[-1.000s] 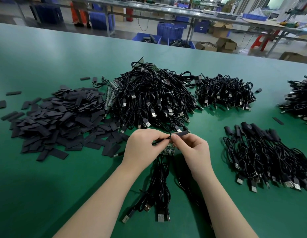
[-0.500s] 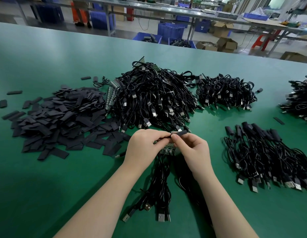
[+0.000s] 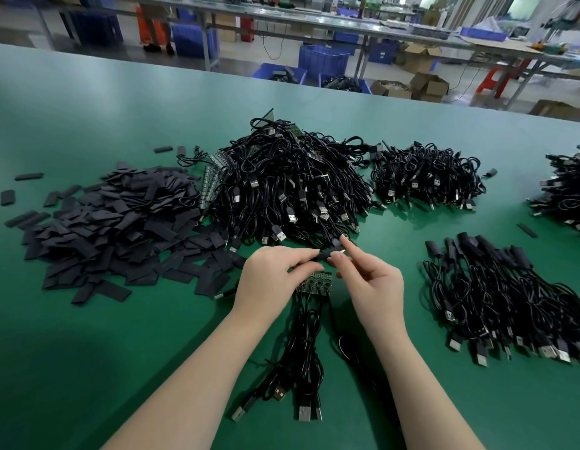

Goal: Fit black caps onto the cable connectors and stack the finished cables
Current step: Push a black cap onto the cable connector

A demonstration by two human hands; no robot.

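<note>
Hands (image 3: 272, 277) (image 3: 373, 284) pinching black cap (image 3: 330, 253), blue crates (image 3: 324, 61) holding cables

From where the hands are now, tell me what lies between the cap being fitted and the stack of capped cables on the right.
Nothing visible does. The black cap is pinched between the left hand and right hand; only bare green table separates it from the stack of capped cables.

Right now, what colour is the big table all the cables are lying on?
Green. The table is a plain, even green all over, seen clearly in the head view.
</note>
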